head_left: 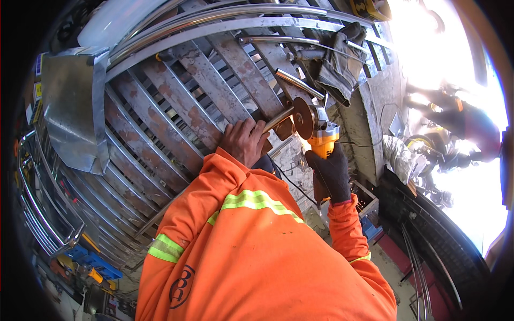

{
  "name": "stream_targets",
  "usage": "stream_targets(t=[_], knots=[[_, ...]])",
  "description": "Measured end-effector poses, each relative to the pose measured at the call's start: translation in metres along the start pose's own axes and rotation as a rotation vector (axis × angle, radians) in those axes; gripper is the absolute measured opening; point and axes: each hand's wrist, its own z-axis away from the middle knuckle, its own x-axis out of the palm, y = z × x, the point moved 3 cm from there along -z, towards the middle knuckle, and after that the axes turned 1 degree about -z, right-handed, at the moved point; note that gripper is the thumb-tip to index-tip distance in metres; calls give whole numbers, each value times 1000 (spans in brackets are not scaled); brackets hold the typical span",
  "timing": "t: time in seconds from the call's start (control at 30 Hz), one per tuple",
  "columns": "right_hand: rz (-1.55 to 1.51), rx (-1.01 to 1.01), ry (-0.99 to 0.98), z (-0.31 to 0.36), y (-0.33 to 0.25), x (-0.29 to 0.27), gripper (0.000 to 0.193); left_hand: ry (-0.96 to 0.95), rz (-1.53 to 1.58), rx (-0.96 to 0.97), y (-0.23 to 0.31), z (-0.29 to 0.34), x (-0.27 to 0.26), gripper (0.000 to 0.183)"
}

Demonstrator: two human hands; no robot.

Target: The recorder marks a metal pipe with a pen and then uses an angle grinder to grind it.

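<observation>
1 metal tube (279,119) lies just right of and beyond our left hand (245,139), its long axis slanting from near left to far right, so that its far end points at the brown disc (303,119) of a yellow angle grinder (324,143). Whether that end touches the disc or stops just short, we cannot tell. Our left hand, bare and the nearer of our 2 to the tube, is closed around it — the near part is hidden beneath the fingers. Our right hand (332,174), in a dark glove, is wrapped round the grinder's body, on the near right side of the disc.

Outward from there, the slatted bench (179,101) spreads to the left, its metal patched with brown. Beyond the disc lie a 2nd, short tube (300,84) and a crumpled dark cloth (340,67) — farther still, long metal bars (267,9). Folded sheet metal (75,101) rests at the far left; another person (479,128) is at the right, in glare.
</observation>
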Motion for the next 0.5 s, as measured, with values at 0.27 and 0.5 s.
stream_targets(t=[0.27, 0.5], knots=[[192, 106, 26, -3, -16, -1, 47, -9, 13, 0, 0, 0, -1, 29], [195, 84, 25, -10, -4, -2, 48, 3, 7, 3, 1, -1, 0, 28]])
